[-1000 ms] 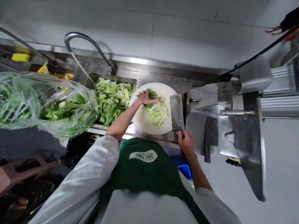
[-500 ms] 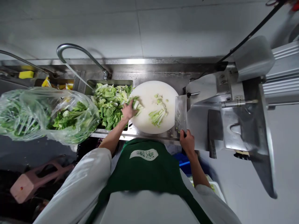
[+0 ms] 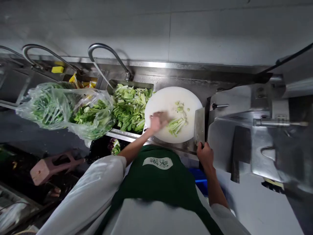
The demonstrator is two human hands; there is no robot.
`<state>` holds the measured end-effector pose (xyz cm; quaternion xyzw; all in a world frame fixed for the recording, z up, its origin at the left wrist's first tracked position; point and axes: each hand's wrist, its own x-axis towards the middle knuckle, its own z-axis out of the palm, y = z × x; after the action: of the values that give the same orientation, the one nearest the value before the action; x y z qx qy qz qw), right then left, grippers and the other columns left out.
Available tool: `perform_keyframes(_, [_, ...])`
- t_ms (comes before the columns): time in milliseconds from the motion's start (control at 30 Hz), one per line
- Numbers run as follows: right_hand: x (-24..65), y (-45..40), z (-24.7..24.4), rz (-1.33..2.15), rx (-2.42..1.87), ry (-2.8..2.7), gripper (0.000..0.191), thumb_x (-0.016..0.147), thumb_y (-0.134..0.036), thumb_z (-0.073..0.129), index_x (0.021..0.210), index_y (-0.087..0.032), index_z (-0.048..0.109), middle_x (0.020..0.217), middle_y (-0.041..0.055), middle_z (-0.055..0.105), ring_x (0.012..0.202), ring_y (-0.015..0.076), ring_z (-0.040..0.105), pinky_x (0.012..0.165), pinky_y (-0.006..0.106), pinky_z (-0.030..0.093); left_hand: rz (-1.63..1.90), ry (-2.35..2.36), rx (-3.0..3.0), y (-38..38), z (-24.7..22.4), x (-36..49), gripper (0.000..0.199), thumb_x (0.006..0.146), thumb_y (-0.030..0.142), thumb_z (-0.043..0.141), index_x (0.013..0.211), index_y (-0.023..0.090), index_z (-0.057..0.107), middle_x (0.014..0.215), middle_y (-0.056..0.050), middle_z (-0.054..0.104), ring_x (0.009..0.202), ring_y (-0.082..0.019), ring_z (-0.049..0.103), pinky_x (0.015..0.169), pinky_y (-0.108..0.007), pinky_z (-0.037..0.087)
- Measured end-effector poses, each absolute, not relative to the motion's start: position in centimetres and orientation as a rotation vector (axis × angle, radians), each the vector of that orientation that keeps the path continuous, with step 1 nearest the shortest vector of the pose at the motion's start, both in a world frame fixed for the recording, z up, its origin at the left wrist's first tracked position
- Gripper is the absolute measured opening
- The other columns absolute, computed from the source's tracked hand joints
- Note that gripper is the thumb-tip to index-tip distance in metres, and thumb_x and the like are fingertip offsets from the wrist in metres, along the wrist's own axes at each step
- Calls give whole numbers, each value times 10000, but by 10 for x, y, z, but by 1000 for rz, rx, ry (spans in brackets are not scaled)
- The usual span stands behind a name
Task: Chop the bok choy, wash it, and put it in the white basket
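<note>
My right hand (image 3: 205,155) is closed around the handle of a cleaver (image 3: 200,125). The broad blade lies along the right rim of a round white cutting board (image 3: 160,101). Over the left half of the board is my left hand (image 3: 157,121), blurred by motion, its fingers stretched out with nothing visible in them. Pale cut leafy-green stems (image 3: 176,125) lie just right of its fingertips, with small trimmings (image 3: 179,106) above them. Chopped leafy greens (image 3: 130,107) fill the sink left of the board.
Water runs from a curved faucet (image 3: 105,45) into the filled sink. Clear plastic bags of greens (image 3: 66,107) rest left of it. Right of the board stands a metal slicing machine (image 3: 266,130), with a second cleaver (image 3: 241,147) lying on it. A pink stool (image 3: 52,168) stands lower left.
My left hand has let go of the greens at the sink's edge and moved right over the board. The cleaver stays in my right hand. The view has shifted left.
</note>
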<state>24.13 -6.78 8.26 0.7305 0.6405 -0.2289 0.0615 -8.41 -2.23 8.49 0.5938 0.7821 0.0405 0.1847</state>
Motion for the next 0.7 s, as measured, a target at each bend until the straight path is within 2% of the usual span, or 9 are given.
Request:
perform_keyframes(100, [236, -68, 83, -675, 2199, 1899, 275, 1063, -318, 501, 1034, -93, 657, 869, 155, 715, 734, 211, 597, 654, 289, 228, 127, 2080, 1866, -42, 58, 1, 876, 928, 646, 553, 1630, 171, 331, 1522, -202, 479, 1342, -391, 443, 1120, -570, 352])
perform_keyframes(167, [234, -68, 84, -657, 2203, 1899, 278, 1063, -317, 501, 1034, -89, 657, 871, 159, 715, 741, 215, 600, 654, 291, 228, 107, 2020, 1978, -52, 43, 21, 812, 952, 549, 562, 1635, 176, 329, 1499, -198, 489, 1321, -380, 452, 1112, -568, 350])
perform_keyframes(233, [233, -69, 84, -652, 2208, 1913, 271, 1061, -310, 503, 1032, -89, 657, 868, 156, 713, 739, 212, 598, 654, 290, 230, 57, 1986, 2028, -59, 34, 12, 647, 987, 347, 513, 1606, 200, 397, 1452, -184, 523, 1273, -352, 486, 1096, -546, 363])
perform_keyframes(300, [233, -70, 83, -664, 2213, 1932, 263, 1059, -297, 499, 1019, -93, 659, 852, 145, 707, 727, 204, 591, 652, 287, 230, -7, 2024, 1994, -62, 30, -16, 612, 963, 171, 449, 1573, 218, 456, 1420, -180, 543, 1241, -342, 506, 1082, -533, 373])
perform_keyframes(367, [234, -70, 82, -682, 2222, 1957, 254, 1054, -285, 495, 1002, -98, 659, 839, 135, 701, 710, 193, 582, 650, 284, 233, -53, 2133, 1901, -64, 29, -53, 640, 927, 95, 421, 1553, 209, 484, 1416, -192, 539, 1250, -358, 500, 1078, -540, 375])
perform_keyframes(533, [244, -70, 75, -880, 2358, 1993, 235, 1009, -306, 514, 906, -139, 643, 747, 99, 670, 670, 193, 582, 636, 271, 299, -16, 2503, 1484, -79, 32, -174, 674, 888, 80, 474, 1555, 177, 448, 1465, -236, 475, 1323, -405, 455, 1068, -582, 384])
perform_keyframes(633, [248, -73, 69, -1243, 2491, 1909, 282, 987, -404, 512, 828, -190, 602, 605, 43, 612, 588, 193, 578, 590, 267, 367, -30, 2664, 1122, -84, 42, -240, 803, 822, 122, 625, 1582, 139, 364, 1564, -292, 341, 1405, -465, 379, 1070, -657, 367])
perform_keyframes(700, [248, -76, 64, -1531, 2542, 1793, 325, 970, -479, 517, 788, -215, 561, 534, 8, 570, 508, 181, 555, 544, 268, 399, 57, 2715, 1117, -77, 50, -263, 774, 803, 145, 653, 1538, 112, 415, 1580, -286, 328, 1442, -459, 347, 1104, -662, 352])
